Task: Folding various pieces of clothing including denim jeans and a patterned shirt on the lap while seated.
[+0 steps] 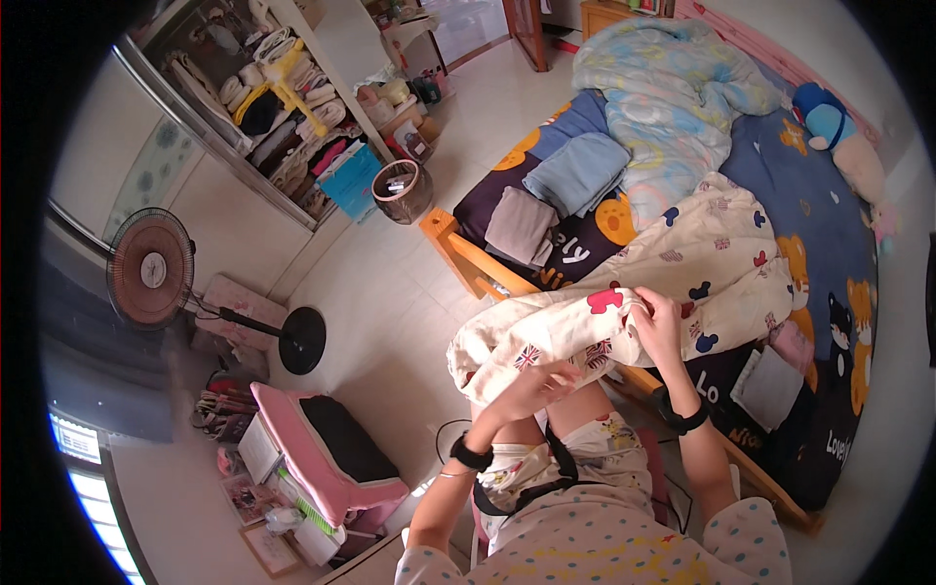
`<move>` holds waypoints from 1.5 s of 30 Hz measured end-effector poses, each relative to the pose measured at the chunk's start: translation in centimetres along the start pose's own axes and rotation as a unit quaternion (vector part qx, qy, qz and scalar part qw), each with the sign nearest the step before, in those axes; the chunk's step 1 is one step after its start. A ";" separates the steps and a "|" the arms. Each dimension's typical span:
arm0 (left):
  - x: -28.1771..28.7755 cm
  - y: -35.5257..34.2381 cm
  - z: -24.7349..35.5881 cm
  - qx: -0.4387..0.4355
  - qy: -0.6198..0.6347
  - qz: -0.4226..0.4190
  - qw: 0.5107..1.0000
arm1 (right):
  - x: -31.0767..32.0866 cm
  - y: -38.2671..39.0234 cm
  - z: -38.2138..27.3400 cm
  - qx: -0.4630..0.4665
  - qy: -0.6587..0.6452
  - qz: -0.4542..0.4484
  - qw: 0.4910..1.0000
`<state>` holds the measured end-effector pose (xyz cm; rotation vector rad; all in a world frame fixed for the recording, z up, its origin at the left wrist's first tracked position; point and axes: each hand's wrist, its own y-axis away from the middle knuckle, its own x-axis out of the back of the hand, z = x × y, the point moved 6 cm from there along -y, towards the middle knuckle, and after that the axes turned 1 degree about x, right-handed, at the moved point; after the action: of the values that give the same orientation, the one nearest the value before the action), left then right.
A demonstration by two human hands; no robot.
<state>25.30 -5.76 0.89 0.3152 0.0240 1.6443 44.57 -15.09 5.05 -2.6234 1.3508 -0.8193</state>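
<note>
A cream printed cloth (731, 244), with red and navy shapes and small flags, stretches from the bed over the front rail and across my lap. My right hand (655, 322) grips its folded edge beside a red shape. My left hand (534, 388) is at the cloth’s lower edge, fingers loosely apart. On the bed, folded light-blue clothes (575, 171) and a folded grey-mauve garment (522, 222) lie beyond the cloth; pink and grey folded pieces (765, 388) lie to the right.
The wooden bed frame (444, 234) borders my right. A rumpled duvet (663, 88) and plush toys (848, 161) are on the bed. An open wardrobe (263, 97), basket (400, 195) and standing fan (151, 268) stand left and ahead; a pink-edged padded item (312, 439) is low left.
</note>
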 end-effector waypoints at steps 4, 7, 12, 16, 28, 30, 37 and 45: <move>-1.7 -1.3 -1.5 -0.157 -0.195 0.052 0.967 | 0.5 -0.3 -1.6 -0.058 -0.138 -0.010 0.989; -0.6 -1.0 0.4 -0.004 -0.209 0.055 0.976 | 2.0 -0.8 -4.0 -0.028 -0.223 -0.027 0.974; 4.6 -0.9 -3.3 -0.039 -0.275 0.274 0.921 | 4.3 -0.6 -7.8 0.058 -0.227 0.006 0.972; 7.8 -0.9 -2.2 0.090 -0.274 0.279 0.916 | 3.1 -0.3 -7.2 0.065 -0.218 -0.032 0.973; 2.1 -2.8 -7.7 -0.036 -0.351 0.199 0.914 | 0.3 1.5 -2.0 -0.056 -0.173 -0.108 0.977; 2.2 -4.0 -8.3 0.032 -0.305 0.165 0.937 | 0.6 1.5 -1.7 -0.010 -0.162 -0.066 0.985; 2.5 -5.2 -7.2 -0.083 -0.418 0.329 0.843 | 0.7 1.7 -0.9 -0.110 -0.161 -0.114 0.974; 5.5 -2.7 -2.6 -0.038 -0.101 0.288 0.952 | -0.8 2.3 0.1 -0.053 -0.169 -0.154 0.972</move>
<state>27.03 0.38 -1.06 0.4597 -0.3133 2.1750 42.57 -15.87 3.95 -2.9253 0.9402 -0.3021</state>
